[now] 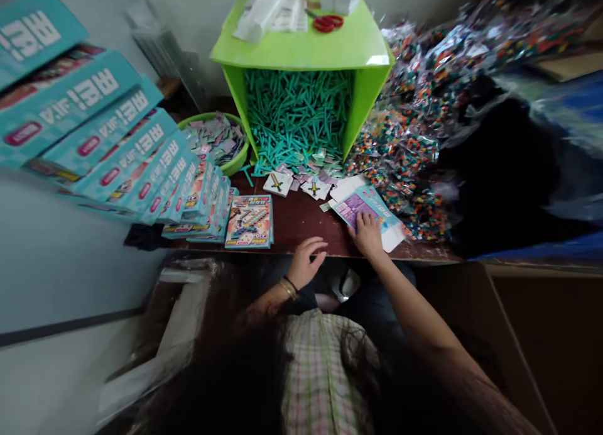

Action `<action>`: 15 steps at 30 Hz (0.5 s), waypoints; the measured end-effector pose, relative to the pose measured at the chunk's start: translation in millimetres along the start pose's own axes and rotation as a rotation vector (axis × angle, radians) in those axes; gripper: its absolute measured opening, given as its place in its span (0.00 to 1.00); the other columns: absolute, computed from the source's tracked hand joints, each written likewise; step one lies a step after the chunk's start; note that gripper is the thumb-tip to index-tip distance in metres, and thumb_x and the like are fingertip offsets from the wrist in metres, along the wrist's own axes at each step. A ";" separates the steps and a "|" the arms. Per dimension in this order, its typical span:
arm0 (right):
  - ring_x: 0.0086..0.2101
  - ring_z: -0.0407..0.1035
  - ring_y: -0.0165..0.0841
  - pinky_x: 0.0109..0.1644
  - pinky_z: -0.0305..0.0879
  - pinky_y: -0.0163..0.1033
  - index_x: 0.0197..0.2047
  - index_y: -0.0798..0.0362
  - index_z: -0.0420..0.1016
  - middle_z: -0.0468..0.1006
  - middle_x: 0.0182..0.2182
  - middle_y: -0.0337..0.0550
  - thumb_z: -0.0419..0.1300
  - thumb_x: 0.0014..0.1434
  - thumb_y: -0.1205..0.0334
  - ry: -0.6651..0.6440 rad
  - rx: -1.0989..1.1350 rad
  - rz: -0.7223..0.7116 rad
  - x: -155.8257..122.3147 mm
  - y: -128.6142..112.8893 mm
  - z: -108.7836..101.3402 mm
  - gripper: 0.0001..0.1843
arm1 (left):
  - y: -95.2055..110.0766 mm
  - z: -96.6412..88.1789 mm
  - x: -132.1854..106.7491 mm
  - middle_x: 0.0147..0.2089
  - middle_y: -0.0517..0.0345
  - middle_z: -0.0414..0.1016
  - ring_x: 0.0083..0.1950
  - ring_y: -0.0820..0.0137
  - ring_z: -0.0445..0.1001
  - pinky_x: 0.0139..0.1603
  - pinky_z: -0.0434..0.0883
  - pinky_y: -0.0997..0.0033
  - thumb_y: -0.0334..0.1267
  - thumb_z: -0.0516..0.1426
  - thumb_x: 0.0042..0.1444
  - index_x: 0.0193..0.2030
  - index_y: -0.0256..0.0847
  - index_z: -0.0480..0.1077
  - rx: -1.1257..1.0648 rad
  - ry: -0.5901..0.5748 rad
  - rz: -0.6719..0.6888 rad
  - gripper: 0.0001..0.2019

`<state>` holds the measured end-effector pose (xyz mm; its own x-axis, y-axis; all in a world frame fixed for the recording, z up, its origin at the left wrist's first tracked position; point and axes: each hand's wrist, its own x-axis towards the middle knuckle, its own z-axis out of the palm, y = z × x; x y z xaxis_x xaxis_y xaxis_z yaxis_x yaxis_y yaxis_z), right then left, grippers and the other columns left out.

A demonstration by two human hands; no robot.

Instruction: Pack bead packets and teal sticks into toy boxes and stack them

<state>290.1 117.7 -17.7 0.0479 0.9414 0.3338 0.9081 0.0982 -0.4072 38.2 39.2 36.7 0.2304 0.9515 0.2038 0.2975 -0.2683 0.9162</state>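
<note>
My left hand [308, 263] hovers at the table's front edge, fingers curved and apart, with nothing in it. On the right, my right hand [367, 234] rests palm down on a flat, unfolded carton [390, 223] in purple, teal and white. Its fingers lie over the printed face, open rather than gripping. Left of my left hand, a finished printed box [249, 222] lies face up. Two white cards with sword pictures, a left card [279, 183] and a right card [315, 188], lie behind the hands.
A green bin [301, 48] on its side spills teal plastic sticks [296, 108]. Red scissors [328, 23] lie on top. A green basin [238, 161] holds small packets. Stacked teal boxes [108, 130] lean at the left; bags of colourful beads [400, 139] pile up at the right.
</note>
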 end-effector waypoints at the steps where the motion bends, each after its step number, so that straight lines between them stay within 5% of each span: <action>1: 0.62 0.66 0.59 0.66 0.59 0.68 0.64 0.68 0.71 0.73 0.60 0.74 0.47 0.72 0.47 0.005 0.012 -0.012 -2.4 -8.4 -4.5 0.33 | 0.8 12.1 6.2 0.59 0.44 0.79 0.62 0.55 0.76 0.68 0.70 0.47 0.49 0.62 0.62 0.53 0.44 0.79 -0.130 -0.059 -0.080 0.17; 4: 0.58 0.71 0.54 0.67 0.61 0.63 0.65 0.62 0.73 0.76 0.59 0.67 0.46 0.73 0.53 0.048 0.056 -0.065 -20.5 -43.4 -21.8 0.29 | 4.7 38.4 30.5 0.63 0.43 0.77 0.62 0.55 0.77 0.64 0.73 0.49 0.53 0.68 0.56 0.62 0.45 0.73 -0.512 -0.102 -0.329 0.29; 9: 0.64 0.67 0.50 0.72 0.54 0.63 0.65 0.53 0.74 0.75 0.63 0.58 0.49 0.73 0.53 0.014 0.228 -0.228 -56.7 -84.2 -45.6 0.25 | 13.4 50.7 58.1 0.58 0.44 0.81 0.62 0.56 0.77 0.67 0.71 0.53 0.55 0.66 0.58 0.55 0.37 0.75 -0.803 0.280 -0.411 0.26; 12: 0.67 0.63 0.54 0.70 0.58 0.64 0.69 0.58 0.69 0.70 0.66 0.63 0.56 0.69 0.44 0.121 0.357 -0.001 -55.1 -77.5 -55.0 0.34 | 17.6 48.5 44.4 0.52 0.47 0.83 0.61 0.56 0.79 0.67 0.71 0.53 0.55 0.68 0.55 0.49 0.37 0.77 -0.759 0.322 -0.396 0.24; 15: 0.58 0.72 0.55 0.62 0.70 0.58 0.67 0.60 0.70 0.77 0.59 0.64 0.64 0.60 0.35 0.068 0.554 0.181 -50.3 -72.2 -58.2 0.44 | 20.4 42.9 25.2 0.52 0.47 0.83 0.58 0.55 0.80 0.64 0.74 0.53 0.62 0.67 0.55 0.52 0.39 0.77 -0.660 0.360 -0.335 0.29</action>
<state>246.3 44.5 44.3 0.2248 0.9379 0.2641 0.5308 0.1094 -0.8404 89.9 51.2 45.7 -0.1187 0.9855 -0.1215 -0.3346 0.0755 0.9393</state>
